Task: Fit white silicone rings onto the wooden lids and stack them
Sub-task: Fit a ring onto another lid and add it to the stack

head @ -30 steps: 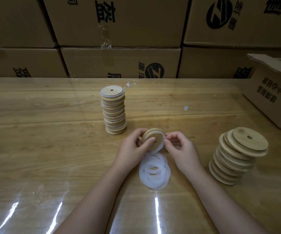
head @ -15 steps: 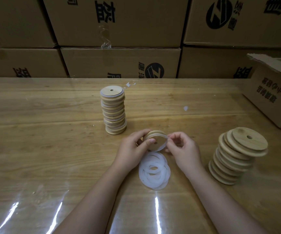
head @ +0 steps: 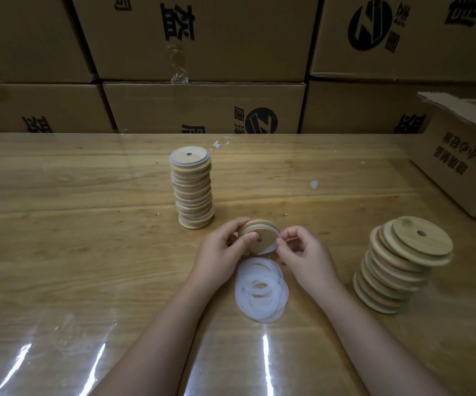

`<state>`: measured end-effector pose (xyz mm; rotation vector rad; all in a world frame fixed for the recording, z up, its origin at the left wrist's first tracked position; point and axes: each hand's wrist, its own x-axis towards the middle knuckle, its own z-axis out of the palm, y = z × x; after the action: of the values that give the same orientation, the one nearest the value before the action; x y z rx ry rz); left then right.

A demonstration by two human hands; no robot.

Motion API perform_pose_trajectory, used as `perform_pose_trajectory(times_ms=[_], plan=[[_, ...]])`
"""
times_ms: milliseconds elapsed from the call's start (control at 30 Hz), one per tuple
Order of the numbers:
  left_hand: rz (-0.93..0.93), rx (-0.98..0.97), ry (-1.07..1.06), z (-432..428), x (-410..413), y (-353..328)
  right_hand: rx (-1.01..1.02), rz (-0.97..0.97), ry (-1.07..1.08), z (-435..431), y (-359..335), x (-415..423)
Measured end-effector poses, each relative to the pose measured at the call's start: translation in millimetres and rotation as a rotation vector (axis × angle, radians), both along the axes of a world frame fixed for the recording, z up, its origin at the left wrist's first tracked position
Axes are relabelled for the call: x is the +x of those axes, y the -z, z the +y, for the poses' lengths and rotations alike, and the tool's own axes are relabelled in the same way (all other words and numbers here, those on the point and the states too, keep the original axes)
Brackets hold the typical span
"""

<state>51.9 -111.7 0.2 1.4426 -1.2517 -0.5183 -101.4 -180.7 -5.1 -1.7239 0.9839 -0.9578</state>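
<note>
Lid (head: 259, 235) gripped by left hand (head: 222, 254), ring (head: 272, 247) pinched at its 3 o'clock by right hand (head: 302, 252), spare rings (head: 261, 290) at 6, finished stack (head: 192, 188) at 11, bare lids (head: 402, 267) at 3.

Your left hand (head: 222, 247) holds a wooden lid (head: 260, 235); your right hand (head: 302, 250) pinches its white ring (head: 273, 247).

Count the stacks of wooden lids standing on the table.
2. One upright stack stands behind the left hand; one leaning stack stands right of the right hand. A single lid is held between both hands, not stacked.
</note>
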Motion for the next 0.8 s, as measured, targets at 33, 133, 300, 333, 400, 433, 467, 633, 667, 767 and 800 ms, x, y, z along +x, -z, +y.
perform_pose_trajectory(times_ms=[33,133,300,333,400,433,467,633,667,767,800], plan=[[0.014,0.001,0.008,0.0,-0.4,-0.5,0.002,-0.003,0.006,0.3,-0.2,0.5],[0.043,0.010,0.021,0.4,-2.2,-1.5,0.004,-0.033,0.028,-0.1,-0.2,0.2],[-0.222,0.073,-0.091,1.9,-7.7,1.1,-0.089,-0.099,0.105,-0.7,0.7,-1.3],[-0.290,0.044,-0.125,2.5,-8.7,0.9,-0.114,-0.104,0.111,-0.6,0.9,-1.3],[-0.367,-0.023,-0.158,2.9,-9.5,-0.8,-0.150,-0.113,0.114,-0.2,1.3,-1.1],[-0.394,-0.041,-0.168,2.6,-9.1,-1.6,-0.159,-0.124,0.117,0.0,1.3,-0.8],[-0.415,-0.050,-0.176,2.3,-8.1,-2.0,-0.163,-0.138,0.120,0.1,1.2,-0.8],[-0.377,-0.078,-0.168,0.9,-4.6,-1.2,-0.185,-0.160,0.122,0.4,0.9,-1.1],[-0.361,-0.076,-0.168,0.5,-4.4,-0.5,-0.190,-0.155,0.123,0.3,1.0,-1.1],[-0.314,-0.069,-0.167,-0.4,-3.2,1.4,-0.192,-0.150,0.130,-0.2,1.8,-0.9],[-0.299,-0.069,-0.164,-0.5,-2.7,2.3,-0.188,-0.147,0.129,-0.6,2.4,-0.8]])
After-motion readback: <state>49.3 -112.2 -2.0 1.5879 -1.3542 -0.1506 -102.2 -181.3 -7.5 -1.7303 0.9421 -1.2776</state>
